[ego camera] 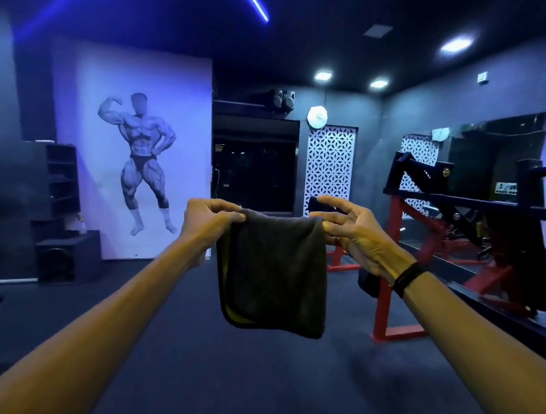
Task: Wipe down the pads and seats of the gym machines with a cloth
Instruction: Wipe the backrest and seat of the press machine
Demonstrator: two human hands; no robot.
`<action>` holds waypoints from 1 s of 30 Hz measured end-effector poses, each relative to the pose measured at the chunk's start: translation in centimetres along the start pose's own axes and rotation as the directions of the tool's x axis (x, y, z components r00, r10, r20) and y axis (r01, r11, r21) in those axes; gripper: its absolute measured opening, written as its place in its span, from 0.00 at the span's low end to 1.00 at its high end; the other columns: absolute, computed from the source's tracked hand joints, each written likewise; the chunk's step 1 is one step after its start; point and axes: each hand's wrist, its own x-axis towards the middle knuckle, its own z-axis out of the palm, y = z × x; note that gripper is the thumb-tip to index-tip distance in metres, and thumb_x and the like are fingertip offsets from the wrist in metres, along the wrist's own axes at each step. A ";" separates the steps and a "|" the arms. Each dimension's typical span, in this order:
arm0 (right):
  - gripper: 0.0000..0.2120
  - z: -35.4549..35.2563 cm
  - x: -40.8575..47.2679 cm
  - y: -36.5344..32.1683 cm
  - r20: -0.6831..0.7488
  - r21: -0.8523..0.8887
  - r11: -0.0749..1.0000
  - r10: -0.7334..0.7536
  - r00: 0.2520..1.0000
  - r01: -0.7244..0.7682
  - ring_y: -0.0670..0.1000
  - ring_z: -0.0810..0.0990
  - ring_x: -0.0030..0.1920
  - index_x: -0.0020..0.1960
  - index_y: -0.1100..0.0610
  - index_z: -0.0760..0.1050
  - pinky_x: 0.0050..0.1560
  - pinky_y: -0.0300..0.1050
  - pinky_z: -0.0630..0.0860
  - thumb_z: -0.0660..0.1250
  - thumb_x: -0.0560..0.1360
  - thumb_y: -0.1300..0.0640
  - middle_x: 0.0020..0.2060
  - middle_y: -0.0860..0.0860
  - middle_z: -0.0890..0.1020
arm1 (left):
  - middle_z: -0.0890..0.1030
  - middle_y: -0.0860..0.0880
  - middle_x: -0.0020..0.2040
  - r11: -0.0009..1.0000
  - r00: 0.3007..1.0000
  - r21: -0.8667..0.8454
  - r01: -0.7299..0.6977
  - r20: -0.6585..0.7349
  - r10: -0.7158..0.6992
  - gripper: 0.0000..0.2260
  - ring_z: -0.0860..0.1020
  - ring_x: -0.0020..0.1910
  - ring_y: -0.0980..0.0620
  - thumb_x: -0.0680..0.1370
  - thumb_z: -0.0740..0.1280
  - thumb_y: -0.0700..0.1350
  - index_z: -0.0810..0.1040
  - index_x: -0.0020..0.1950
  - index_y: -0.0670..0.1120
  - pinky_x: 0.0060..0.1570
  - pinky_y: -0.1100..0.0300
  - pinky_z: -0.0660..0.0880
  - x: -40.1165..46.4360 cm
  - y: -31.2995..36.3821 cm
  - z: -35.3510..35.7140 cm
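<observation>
Folded dark microfibre cloth hanging in mid-air, its top corners pinched by the left hand and right hand; red-framed gym machine at right.

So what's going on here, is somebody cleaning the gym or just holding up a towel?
A person stands in a dim, blue-lit gym holding a dark grey cloth with a yellow underside out in front of them. The left hand pinches one top corner and the right hand pinches the other, so the cloth hangs folded in mid-air. It touches no equipment at this moment. A red and black weight machine stands to the right, not yet wiped.
</observation>
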 end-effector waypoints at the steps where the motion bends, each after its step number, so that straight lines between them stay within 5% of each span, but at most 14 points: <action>1: 0.26 -0.9 1.6 1.3 -0.002 -0.002 1.000 0.001 1.000 -0.001 0.59 0.83 0.57 0.71 0.58 0.71 0.54 0.52 0.81 0.70 0.74 0.67 0.58 0.61 0.83 | 0.85 0.44 0.43 1.000 1.000 -0.006 0.007 -0.005 -0.007 0.05 0.82 0.49 0.47 0.73 0.76 0.38 0.86 0.40 0.48 0.45 0.58 0.77 1.7 -1.4 0.8; 9: 0.28 -7.7 14.2 8.5 -0.131 -0.152 0.988 -0.015 0.991 -0.005 0.58 0.85 0.52 0.65 0.58 0.75 0.51 0.49 0.83 0.75 0.66 0.64 0.53 0.62 0.85 | 0.84 0.45 0.37 0.985 0.996 -0.147 0.090 0.020 -0.088 0.08 0.81 0.44 0.47 0.71 0.75 0.35 0.86 0.34 0.45 0.45 0.50 0.79 15.8 -11.5 6.9; 13: 0.22 -11.4 22.5 9.9 -0.197 -0.214 0.977 -0.023 0.980 -0.020 0.57 0.83 0.50 0.62 0.60 0.78 0.51 0.49 0.81 0.74 0.69 0.71 0.51 0.62 0.84 | 0.83 0.42 0.35 0.961 0.991 -0.245 0.132 0.045 -0.125 0.08 0.81 0.39 0.47 0.71 0.72 0.31 0.85 0.35 0.40 0.37 0.56 0.80 24.5 -14.8 9.9; 18: 0.20 -15.7 30.5 13.0 -0.242 -0.204 0.979 -0.028 0.970 -0.023 0.54 0.81 0.46 0.58 0.59 0.80 0.52 0.51 0.80 0.70 0.71 0.76 0.47 0.56 0.80 | 0.79 0.43 0.33 0.920 0.988 -0.359 0.155 0.053 -0.146 0.04 0.79 0.37 0.48 0.70 0.70 0.28 0.81 0.37 0.34 0.38 0.58 0.81 33.0 -18.7 15.2; 21: 0.20 -19.0 35.1 16.4 -0.296 -0.154 0.987 -0.013 0.955 -0.035 0.53 0.81 0.46 0.59 0.59 0.79 0.52 0.54 0.81 0.67 0.72 0.77 0.49 0.55 0.77 | 0.78 0.44 0.35 0.908 0.979 -0.369 0.198 0.121 -0.164 0.04 0.78 0.40 0.50 0.70 0.68 0.27 0.80 0.39 0.34 0.38 0.60 0.80 37.6 -22.6 19.5; 25: 0.19 -22.1 39.9 20.1 -0.312 -0.172 0.983 -0.001 0.950 -0.056 0.51 0.82 0.50 0.56 0.58 0.79 0.49 0.48 0.83 0.62 0.76 0.77 0.56 0.57 0.79 | 0.80 0.44 0.40 0.913 0.963 -0.336 0.232 0.215 -0.165 0.09 0.78 0.48 0.47 0.68 0.68 0.26 0.80 0.37 0.39 0.51 0.52 0.78 42.4 -27.1 23.7; 28: 0.16 -25.5 44.5 23.7 -0.336 -0.165 0.985 -0.016 0.942 -0.042 0.51 0.83 0.50 0.55 0.59 0.79 0.48 0.44 0.83 0.61 0.77 0.76 0.55 0.57 0.81 | 0.81 0.46 0.43 0.915 0.949 -0.319 0.245 0.273 -0.159 0.11 0.79 0.51 0.46 0.69 0.67 0.24 0.80 0.39 0.40 0.48 0.56 0.78 46.7 -30.4 27.2; 30: 0.14 -27.5 47.3 25.2 -0.342 -0.166 0.986 -0.037 0.939 -0.022 0.52 0.82 0.51 0.55 0.61 0.79 0.53 0.47 0.82 0.64 0.77 0.75 0.53 0.57 0.82 | 0.81 0.45 0.45 0.918 0.950 -0.318 0.236 0.274 -0.149 0.12 0.79 0.55 0.44 0.69 0.67 0.24 0.80 0.41 0.41 0.54 0.52 0.79 49.4 -31.7 29.0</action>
